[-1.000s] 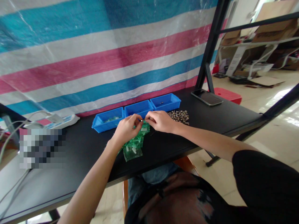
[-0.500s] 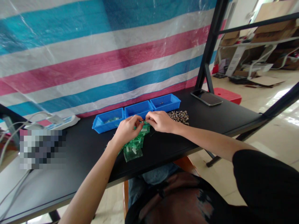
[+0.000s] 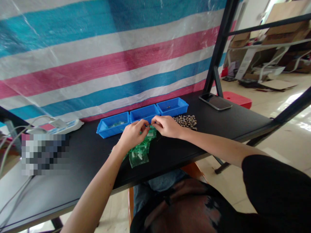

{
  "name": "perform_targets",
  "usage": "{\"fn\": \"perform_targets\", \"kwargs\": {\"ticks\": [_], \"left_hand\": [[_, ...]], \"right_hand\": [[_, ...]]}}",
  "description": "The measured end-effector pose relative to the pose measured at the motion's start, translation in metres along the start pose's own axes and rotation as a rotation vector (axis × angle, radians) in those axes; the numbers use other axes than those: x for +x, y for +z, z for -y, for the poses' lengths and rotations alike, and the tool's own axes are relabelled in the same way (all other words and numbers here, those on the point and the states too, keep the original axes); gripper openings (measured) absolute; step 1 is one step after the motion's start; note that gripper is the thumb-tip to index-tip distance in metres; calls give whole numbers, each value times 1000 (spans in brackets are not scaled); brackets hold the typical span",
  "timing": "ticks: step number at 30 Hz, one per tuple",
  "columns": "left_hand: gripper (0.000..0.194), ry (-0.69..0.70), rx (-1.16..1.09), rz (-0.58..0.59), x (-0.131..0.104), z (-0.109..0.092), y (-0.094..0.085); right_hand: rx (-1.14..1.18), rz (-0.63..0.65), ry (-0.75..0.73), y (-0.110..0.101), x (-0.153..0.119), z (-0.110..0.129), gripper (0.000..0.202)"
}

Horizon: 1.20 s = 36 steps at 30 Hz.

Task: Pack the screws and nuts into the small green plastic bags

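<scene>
- As I look down from the head camera, the nearest thing on the black table (image 3: 170, 155) is a loose heap of small green bags (image 3: 139, 152), lying just below my left wrist.
- My left hand (image 3: 132, 134) sits over the upper end of that heap, fingers curled in, its grip pinched shut on one green bag (image 3: 151, 132) at the fingertips.
- My right hand (image 3: 166, 126) meets it from the other side, thumb and forefinger closed on a small part (image 3: 148, 125); it is too tiny for me to tell what it is.
- The two hands touch at the fingertips, just in front of the middle tray.
- Just right of my right hand lies a pile of small metal pieces (image 3: 186, 121).
- Behind the hands stand three blue trays (image 3: 143, 114) in a row, side by side.
- Further right, near the black frame post (image 3: 218, 55), a phone (image 3: 215, 101) lies flat.
- Far left I see a white power strip (image 3: 65, 127) with cables.
- A striped tarp (image 3: 97, 58) hangs behind it all.
</scene>
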<state>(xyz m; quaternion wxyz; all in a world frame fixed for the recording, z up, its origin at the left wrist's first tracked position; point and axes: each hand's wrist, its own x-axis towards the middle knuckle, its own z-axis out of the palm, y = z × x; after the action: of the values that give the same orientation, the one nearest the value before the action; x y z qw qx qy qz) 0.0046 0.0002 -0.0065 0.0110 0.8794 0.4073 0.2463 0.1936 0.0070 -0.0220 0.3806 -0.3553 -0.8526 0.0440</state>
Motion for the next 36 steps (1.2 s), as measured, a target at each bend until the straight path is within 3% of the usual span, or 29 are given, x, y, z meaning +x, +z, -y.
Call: {"fn": "perform_targets", "kwargs": {"ticks": [36], "left_hand": [[22, 16, 8, 38, 1, -1, -2]], "right_hand": [[7, 2, -28, -1, 0, 3, 5]]}}
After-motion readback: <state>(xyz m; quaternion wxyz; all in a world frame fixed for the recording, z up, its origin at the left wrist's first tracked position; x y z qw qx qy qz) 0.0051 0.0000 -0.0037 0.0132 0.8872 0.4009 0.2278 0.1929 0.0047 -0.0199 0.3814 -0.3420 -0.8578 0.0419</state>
